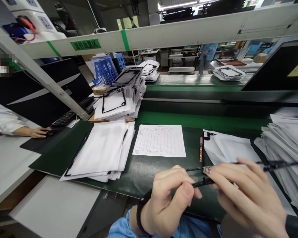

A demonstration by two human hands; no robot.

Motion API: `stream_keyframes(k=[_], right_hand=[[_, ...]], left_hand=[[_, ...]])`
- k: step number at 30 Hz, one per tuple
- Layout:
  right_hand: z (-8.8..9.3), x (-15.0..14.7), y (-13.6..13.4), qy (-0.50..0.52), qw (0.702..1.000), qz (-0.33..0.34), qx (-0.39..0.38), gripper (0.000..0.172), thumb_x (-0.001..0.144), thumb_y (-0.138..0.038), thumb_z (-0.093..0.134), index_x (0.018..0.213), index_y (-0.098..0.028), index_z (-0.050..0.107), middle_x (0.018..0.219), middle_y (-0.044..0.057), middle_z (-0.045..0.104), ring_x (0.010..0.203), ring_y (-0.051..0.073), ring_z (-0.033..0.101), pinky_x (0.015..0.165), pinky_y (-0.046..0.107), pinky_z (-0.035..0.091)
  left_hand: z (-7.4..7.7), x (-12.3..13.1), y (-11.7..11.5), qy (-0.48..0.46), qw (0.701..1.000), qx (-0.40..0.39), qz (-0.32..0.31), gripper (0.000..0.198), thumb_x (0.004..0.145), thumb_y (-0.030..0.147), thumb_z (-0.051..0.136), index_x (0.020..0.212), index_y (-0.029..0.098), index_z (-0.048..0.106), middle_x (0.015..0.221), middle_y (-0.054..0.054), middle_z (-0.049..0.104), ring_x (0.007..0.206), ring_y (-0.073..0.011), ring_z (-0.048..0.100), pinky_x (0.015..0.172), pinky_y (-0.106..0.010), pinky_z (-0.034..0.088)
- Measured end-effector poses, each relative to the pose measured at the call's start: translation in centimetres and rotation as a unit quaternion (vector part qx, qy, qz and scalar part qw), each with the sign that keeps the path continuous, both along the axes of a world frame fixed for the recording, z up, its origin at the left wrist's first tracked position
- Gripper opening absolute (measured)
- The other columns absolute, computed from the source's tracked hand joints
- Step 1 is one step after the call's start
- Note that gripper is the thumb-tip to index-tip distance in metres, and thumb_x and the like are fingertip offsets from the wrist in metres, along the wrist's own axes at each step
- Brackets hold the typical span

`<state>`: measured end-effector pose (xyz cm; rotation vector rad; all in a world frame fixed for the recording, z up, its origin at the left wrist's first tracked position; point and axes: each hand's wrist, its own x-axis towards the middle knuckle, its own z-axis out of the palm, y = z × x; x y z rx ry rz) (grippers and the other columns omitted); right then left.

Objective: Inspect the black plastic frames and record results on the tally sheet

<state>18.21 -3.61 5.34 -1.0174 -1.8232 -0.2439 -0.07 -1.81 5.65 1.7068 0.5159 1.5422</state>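
Observation:
A thin black plastic frame (202, 182) is held nearly edge-on above the table's front edge. My left hand (169, 198) pinches its near side between thumb and curled fingers. My right hand (248, 191) grips the frame farther right, with fingertips pressed on its bars; part of it is hidden behind the fingers. Beyond my right hand lies a white sheet (228, 147) with a black part at its corner. A red marker (201, 149) rests beside that sheet. Behind my left hand a printed form (160, 140) lies flat on the green table (146, 172).
White sheets (99, 148) with black frames between them are piled at left, and a taller stack (119, 102) stands behind. Another paper stack (285, 158) is at right. A shelf beam (164, 29) crosses overhead. At far left, another person's hand (39, 132) rests on a mouse.

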Motion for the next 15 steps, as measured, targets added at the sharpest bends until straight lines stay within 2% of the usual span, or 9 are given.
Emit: stream_keyframes(k=[3,6,11,15], right_hand=[[1.0,0.3,1.6,-0.040,0.995,-0.012,0.090,0.032,0.105,-0.018,0.054,0.106,-0.036,0.079,0.090,0.001,0.078,0.092,0.022,0.073,0.119,0.050,0.043],[1.7,0.3,3.0,-0.047,0.991,0.003,0.128,0.031,0.104,-0.015,0.052,0.098,-0.032,0.077,0.102,0.002,0.079,0.103,0.022,0.070,0.120,0.049,0.041],[1.2,-0.1,3.9,-0.041,0.991,0.111,0.069,0.031,0.103,-0.009,0.047,0.103,-0.023,0.074,0.115,0.008,0.076,0.115,0.022,0.068,0.109,0.045,0.052],[0.5,-1.0,3.6,0.026,0.986,0.165,0.027,0.031,0.099,-0.005,0.048,0.107,-0.022,0.072,0.120,0.010,0.075,0.115,0.024,0.068,0.100,0.046,0.058]], left_hand=[[-0.4,-0.2,-0.1,0.011,0.991,-0.066,-0.113,0.052,0.111,0.048,0.042,0.077,0.020,0.068,0.044,0.001,0.052,0.042,-0.0139,0.058,0.046,-0.027,0.049],[-0.8,-0.1,-0.3,0.043,0.982,-0.083,-0.166,0.059,0.110,0.056,0.037,0.080,0.019,0.072,0.043,-0.001,0.053,0.040,-0.0163,0.061,0.043,-0.029,0.052],[-0.4,0.0,-0.9,0.069,0.971,-0.079,-0.213,0.053,0.109,0.053,0.039,0.092,0.020,0.077,0.047,-0.001,0.061,0.043,-0.0175,0.064,0.047,-0.031,0.058],[0.2,0.2,-1.4,0.082,0.973,-0.067,-0.203,0.044,0.110,0.046,0.043,0.091,0.022,0.075,0.051,0.000,0.065,0.047,-0.0177,0.068,0.050,-0.030,0.060]])
